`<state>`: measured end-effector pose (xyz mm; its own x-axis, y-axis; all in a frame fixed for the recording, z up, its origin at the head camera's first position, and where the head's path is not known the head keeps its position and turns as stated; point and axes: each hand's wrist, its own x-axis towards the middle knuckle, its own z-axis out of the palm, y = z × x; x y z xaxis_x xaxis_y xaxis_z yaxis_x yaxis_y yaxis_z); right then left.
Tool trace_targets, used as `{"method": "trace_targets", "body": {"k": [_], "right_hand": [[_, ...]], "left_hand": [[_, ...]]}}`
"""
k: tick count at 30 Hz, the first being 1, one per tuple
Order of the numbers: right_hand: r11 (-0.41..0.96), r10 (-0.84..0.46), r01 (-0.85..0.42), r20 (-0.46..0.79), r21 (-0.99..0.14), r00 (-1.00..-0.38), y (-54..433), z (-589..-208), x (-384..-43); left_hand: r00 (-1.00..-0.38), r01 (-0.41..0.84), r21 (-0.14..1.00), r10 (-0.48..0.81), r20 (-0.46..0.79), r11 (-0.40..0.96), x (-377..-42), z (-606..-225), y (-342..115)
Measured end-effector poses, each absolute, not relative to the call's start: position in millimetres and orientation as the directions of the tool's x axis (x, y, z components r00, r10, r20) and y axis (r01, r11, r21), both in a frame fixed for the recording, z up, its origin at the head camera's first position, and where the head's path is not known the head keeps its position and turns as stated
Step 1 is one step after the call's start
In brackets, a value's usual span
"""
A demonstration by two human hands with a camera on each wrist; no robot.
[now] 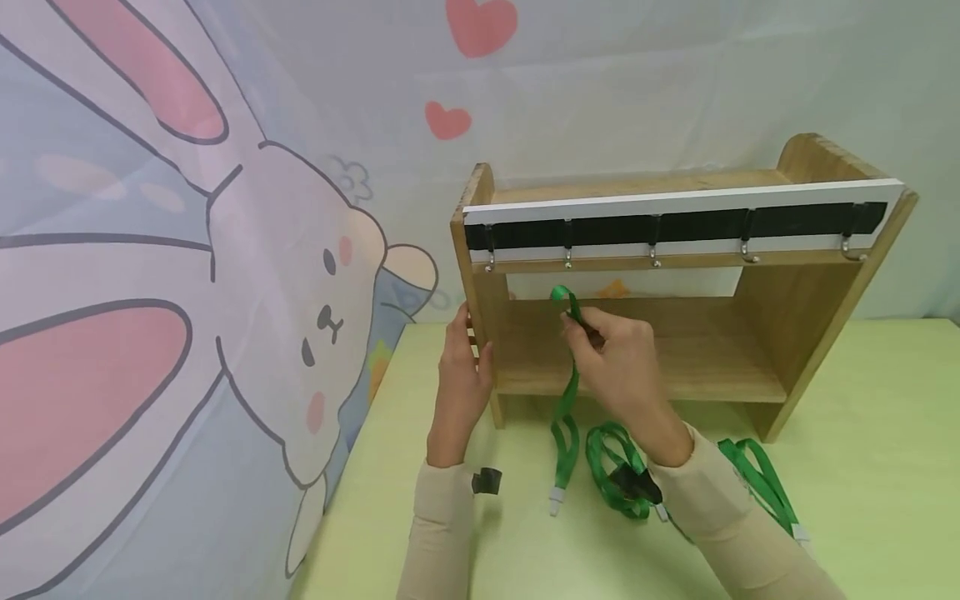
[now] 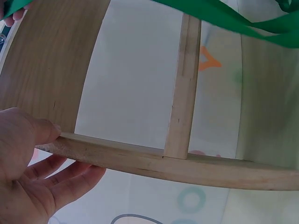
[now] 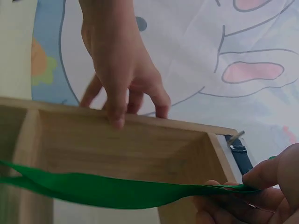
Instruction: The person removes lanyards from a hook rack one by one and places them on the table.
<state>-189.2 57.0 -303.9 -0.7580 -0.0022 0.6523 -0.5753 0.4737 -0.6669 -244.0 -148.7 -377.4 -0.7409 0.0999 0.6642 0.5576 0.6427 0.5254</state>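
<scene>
Green lanyard (image 1: 567, 400) hangs from my right hand (image 1: 618, 358), whose thumb and fingers pinch it near its upper end. A short loop stands above the fingertips, below the row of metal hooks (image 1: 567, 257). The lanyard's white clip (image 1: 556, 500) dangles at the bottom, in front of the wooden shelf (image 1: 641, 346). In the right wrist view the green strap (image 3: 112, 190) stretches across the shelf opening. My left hand (image 2: 32, 163) grips the shelf's left side panel, thumb on one face and fingers on the other; the head view shows this hand (image 1: 462, 387) at the left edge.
A second green lanyard (image 1: 611, 467) lies coiled on the pale green table (image 1: 885, 467), partly behind my right wrist. Farther right lies another lanyard (image 1: 761, 483). A white board with a black strip (image 1: 697, 227) runs along the shelf's top front. A rabbit-print cloth (image 1: 262, 250) hangs at the left.
</scene>
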Motion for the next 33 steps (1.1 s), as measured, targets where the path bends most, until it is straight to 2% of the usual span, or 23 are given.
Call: {"method": "trace_targets", "body": {"k": [3, 18, 33], "right_hand": [[0.429, -0.026, -0.558, 0.608, -0.710, -0.793, 56.2, -312.0, -186.1], [0.310, -0.083, -0.468, 0.466, -0.828, -0.881, 51.4, -342.1, -175.2], [0.178, -0.151, -0.393, 0.369, -0.902, -0.917, 51.9, -380.3, -176.5]], "left_hand": [[-0.739, 0.560, 0.525, 0.099, 0.667, 0.641, -245.1, -377.8, -149.2], [-0.723, 0.578, 0.512, 0.107, 0.683, 0.636, -243.2, -377.8, -150.8], [-0.717, 0.581, 0.515, 0.097, 0.690, 0.631, -244.4, -377.7, -150.2]]}}
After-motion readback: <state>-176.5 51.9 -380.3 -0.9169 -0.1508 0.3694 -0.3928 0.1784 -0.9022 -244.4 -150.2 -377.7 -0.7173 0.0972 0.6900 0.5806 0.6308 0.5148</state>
